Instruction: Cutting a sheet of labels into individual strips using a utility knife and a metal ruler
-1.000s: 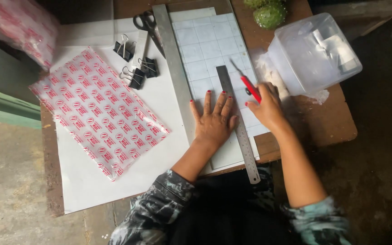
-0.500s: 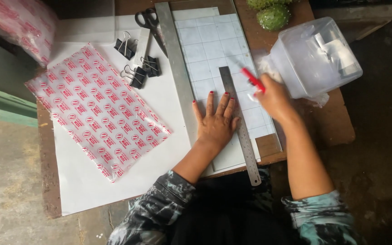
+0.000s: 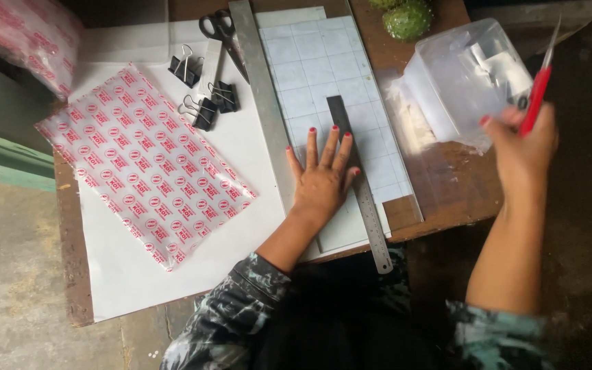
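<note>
My left hand [image 3: 323,177] lies flat, fingers spread, on a white gridded sheet [image 3: 323,82], pressing beside a short steel ruler [image 3: 360,185] that runs down to the table's near edge. My right hand [image 3: 523,140] is lifted off to the right past the table edge, gripping a red-handled craft knife [image 3: 539,81] with its blade pointing up. A clear plastic tub [image 3: 464,79] holding small white pieces stands just left of that hand.
A long steel ruler [image 3: 262,89] lies along the grid sheet's left side. Scissors [image 3: 222,31] and several black binder clips [image 3: 203,92] lie on a white board [image 3: 131,274]. A red-patterned clear bag [image 3: 142,161] lies on it. Green round fruit [image 3: 409,17] sits at the back.
My right hand has lifted the red knife from beside the short ruler and swung it right, past the plastic tub. My left hand has stayed pressed on the sheet.
</note>
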